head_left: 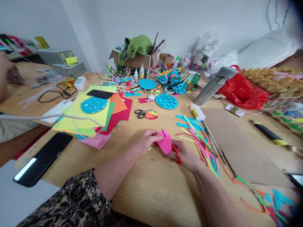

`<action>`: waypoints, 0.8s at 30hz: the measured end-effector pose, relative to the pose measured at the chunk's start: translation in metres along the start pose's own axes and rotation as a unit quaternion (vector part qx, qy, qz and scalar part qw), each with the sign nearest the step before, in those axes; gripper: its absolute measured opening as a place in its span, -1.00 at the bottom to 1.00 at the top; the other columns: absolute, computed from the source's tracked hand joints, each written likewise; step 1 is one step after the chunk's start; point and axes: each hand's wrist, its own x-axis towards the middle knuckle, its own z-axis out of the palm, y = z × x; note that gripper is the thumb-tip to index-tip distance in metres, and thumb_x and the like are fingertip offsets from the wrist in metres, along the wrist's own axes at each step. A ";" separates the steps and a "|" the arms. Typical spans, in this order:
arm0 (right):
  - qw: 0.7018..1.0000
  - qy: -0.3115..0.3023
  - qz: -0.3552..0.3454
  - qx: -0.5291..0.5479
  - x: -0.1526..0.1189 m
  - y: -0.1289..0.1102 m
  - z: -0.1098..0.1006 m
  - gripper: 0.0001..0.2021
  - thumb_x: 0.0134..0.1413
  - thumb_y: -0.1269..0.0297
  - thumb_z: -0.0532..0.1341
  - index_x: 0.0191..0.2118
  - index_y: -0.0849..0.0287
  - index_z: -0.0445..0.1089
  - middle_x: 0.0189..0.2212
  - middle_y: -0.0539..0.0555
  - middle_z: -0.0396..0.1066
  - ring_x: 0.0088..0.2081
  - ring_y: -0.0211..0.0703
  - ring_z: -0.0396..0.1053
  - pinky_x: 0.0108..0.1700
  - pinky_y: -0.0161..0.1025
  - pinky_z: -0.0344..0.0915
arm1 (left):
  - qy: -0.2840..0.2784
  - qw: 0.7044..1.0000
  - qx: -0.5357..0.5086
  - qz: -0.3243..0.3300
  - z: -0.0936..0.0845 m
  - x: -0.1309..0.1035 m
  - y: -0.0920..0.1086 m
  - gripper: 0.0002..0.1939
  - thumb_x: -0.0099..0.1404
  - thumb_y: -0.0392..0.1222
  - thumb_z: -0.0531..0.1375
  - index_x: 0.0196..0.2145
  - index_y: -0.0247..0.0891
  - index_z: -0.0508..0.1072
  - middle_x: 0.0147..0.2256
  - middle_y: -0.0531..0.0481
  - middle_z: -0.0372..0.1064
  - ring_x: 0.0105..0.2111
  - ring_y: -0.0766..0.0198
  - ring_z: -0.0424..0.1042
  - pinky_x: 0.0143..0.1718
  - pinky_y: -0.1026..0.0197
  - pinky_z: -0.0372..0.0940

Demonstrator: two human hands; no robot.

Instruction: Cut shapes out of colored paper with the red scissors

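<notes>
My left hand [148,141] pinches a small piece of bright pink paper [165,144] over the middle of the wooden table. My right hand [186,154] is closed round the red handles of a pair of scissors [177,155]. The scissors meet the pink paper, and a dark blade tip shows near its upper left edge. Under my left fingers a bit of light green paper [150,148] sticks out. Beyond my hands, black-handled scissors [141,113] lie beside an orange and red paper cutout [151,115].
Coloured sheets [94,119] and a black phone [44,157] lie left. Paper strips [196,138], a glue bottle [198,112], a steel flask [213,86] and cardboard [239,142] are right. Another person's arm [19,142] is at the left edge. Craft pieces line the back.
</notes>
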 end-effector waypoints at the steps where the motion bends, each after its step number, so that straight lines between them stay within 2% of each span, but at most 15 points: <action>1: 1.000 0.002 0.000 0.000 0.000 0.000 0.000 -0.77 -0.21 0.23 0.37 -0.38 0.19 0.40 -0.56 -0.09 0.21 -0.56 -0.33 0.11 -0.55 -0.37 0.14 | 0.000 1.000 -0.004 -0.004 0.000 0.000 0.000 -0.71 -0.05 -0.11 0.38 -0.43 -0.36 0.45 -0.49 -0.02 0.37 -0.54 0.37 0.32 -0.54 0.31 0.19; 6: 1.000 0.016 0.000 -0.001 -0.001 -0.001 0.001 -0.78 -0.18 0.20 0.36 -0.39 0.17 0.38 -0.57 -0.08 0.20 -0.55 -0.31 0.12 -0.53 -0.36 0.16 | 0.022 0.998 -0.057 -0.004 0.000 0.000 0.002 -0.73 -0.12 -0.20 0.40 -0.47 -0.34 0.44 -0.48 -0.01 0.38 -0.49 0.35 0.36 -0.43 0.29 0.26; 13: 1.000 0.028 0.008 0.005 0.000 -0.002 0.001 -0.71 -0.20 0.14 0.39 -0.45 0.16 0.31 -0.57 -0.09 0.18 -0.55 -0.32 0.12 -0.52 -0.34 0.17 | 0.037 0.996 -0.081 0.006 0.000 0.000 0.002 -0.74 -0.12 -0.24 0.41 -0.48 -0.35 0.44 -0.51 0.00 0.37 -0.51 0.37 0.34 -0.43 0.30 0.21; 18: 0.999 0.045 0.010 -0.001 0.001 -0.002 0.002 -0.65 -0.16 0.08 0.41 -0.48 0.16 0.25 -0.61 -0.11 0.18 -0.57 -0.33 0.12 -0.54 -0.35 0.09 | 0.069 0.993 -0.092 0.028 0.001 0.002 0.003 -0.73 -0.15 -0.25 0.41 -0.44 -0.37 0.49 -0.53 -0.02 0.42 -0.53 0.36 0.35 -0.47 0.30 0.21; 24: 0.999 0.042 0.000 0.013 0.001 0.005 0.002 -0.60 -0.11 0.01 0.41 -0.49 0.17 0.24 -0.63 -0.12 0.20 -0.59 -0.34 0.15 -0.55 -0.36 0.07 | 0.082 0.993 -0.084 0.019 -0.001 0.004 0.004 -0.76 -0.04 -0.27 0.33 -0.37 -0.37 0.45 -0.52 -0.13 0.49 -0.59 0.28 0.41 -0.57 0.29 0.17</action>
